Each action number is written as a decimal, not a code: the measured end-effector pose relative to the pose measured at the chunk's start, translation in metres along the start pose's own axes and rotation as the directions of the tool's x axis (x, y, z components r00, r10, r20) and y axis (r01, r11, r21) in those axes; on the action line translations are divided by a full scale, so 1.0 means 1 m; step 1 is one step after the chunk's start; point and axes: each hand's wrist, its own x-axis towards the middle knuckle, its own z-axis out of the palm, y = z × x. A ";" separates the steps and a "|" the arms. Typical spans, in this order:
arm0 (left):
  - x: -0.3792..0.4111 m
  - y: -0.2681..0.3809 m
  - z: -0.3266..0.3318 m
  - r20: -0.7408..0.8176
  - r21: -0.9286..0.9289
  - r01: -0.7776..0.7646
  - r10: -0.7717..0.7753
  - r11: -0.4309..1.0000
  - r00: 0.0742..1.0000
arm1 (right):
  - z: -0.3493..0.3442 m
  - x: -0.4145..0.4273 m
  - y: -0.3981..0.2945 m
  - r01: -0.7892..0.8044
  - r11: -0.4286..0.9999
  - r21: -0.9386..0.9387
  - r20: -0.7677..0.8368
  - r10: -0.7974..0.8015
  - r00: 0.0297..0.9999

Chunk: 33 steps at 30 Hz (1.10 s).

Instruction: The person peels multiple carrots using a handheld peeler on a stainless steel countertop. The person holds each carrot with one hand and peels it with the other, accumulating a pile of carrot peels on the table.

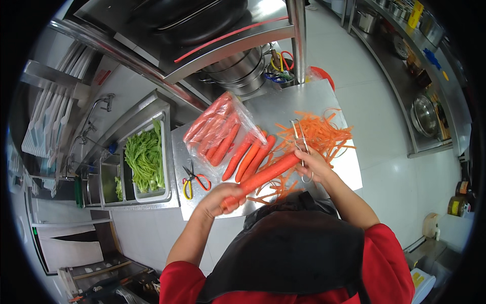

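Observation:
My left hand (224, 199) grips one end of a long carrot (267, 174), held slantwise above the steel worktable. At the carrot's other end, my right hand (313, 163) holds a metal peeler (299, 133), and its fingers touch the carrot tip. Orange peelings (319, 131) lie heaped beyond my right hand, with more strips scattered under the carrot. Several whole carrots (246, 155) rest on the table just past the held one. A clear plastic bag (216, 129) with more carrots lies behind them to the left.
Scissors (193, 180) with red and yellow handles lie opened near the table's left edge. Leafy greens (146, 155) fill a white basket (167, 186) at the sink on the left. Steel pots (237, 72) stand behind, under a shelf with a metal post (298, 45).

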 end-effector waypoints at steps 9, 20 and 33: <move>0.083 -0.002 0.031 -0.201 0.038 -0.698 0.690 0.715 0.696 | 0.053 -0.026 0.008 -0.286 0.909 0.304 0.110 0.265 0.958; 0.072 -0.017 0.033 -0.099 0.147 -0.187 0.203 0.971 0.974 | 0.034 -0.039 0.004 0.411 0.226 -0.883 0.350 -0.266 0.898; 0.043 -0.041 0.030 -0.228 0.525 -0.093 0.246 0.846 0.942 | 0.012 -0.029 0.023 0.197 0.557 -0.806 0.079 -0.229 0.970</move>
